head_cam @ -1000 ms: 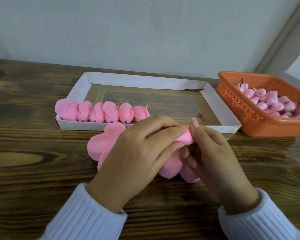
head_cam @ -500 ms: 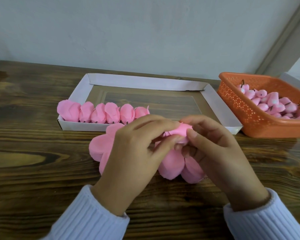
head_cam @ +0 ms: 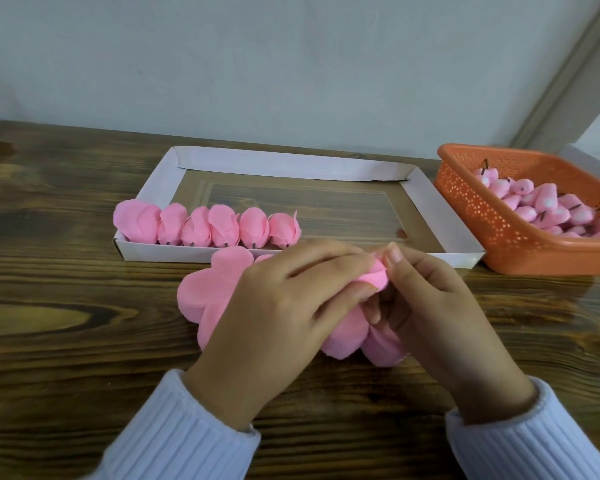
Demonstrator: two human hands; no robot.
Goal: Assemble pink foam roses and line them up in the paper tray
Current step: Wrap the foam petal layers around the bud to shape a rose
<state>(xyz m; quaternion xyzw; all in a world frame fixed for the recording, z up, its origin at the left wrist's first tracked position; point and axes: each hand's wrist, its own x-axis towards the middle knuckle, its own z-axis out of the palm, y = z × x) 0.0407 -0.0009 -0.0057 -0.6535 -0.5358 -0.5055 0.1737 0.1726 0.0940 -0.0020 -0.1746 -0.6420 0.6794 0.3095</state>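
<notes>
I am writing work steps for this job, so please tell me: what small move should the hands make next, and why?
Probably peel the top petal sheet free of the pink stack: the left hand and right hand both pinch its lifted edge. The tray holds six roses in its near row, with room to their right.

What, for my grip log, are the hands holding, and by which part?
The left hand and right hand both pinch the pink foam petal sheet by one raised lobe; its other lobes lie on the table.
</notes>
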